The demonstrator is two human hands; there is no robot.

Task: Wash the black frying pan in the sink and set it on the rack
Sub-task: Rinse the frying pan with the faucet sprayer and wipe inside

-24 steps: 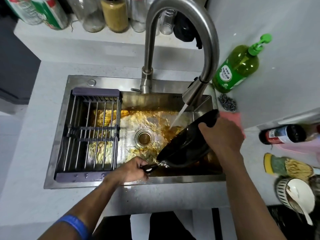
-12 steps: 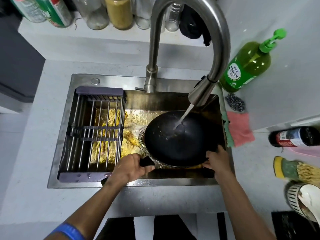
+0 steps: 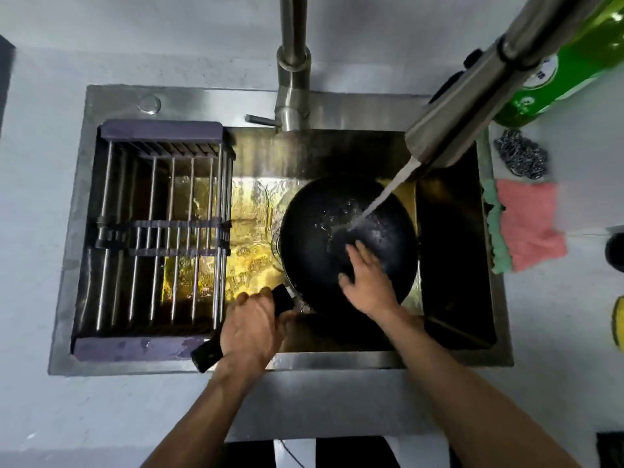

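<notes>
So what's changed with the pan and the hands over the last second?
The frying pan went from tilted on edge to lying flat, open side up, under the water. The right hand left the rim and now rubs inside the bowl. The left hand kept its grip on the handle; the rack is unchanged.

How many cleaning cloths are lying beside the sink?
2, both on the counter right of the sink: a pink cloth, and a green cloth lying partly under its sink-side edge. More could lie beyond the picture's right edge.
</notes>
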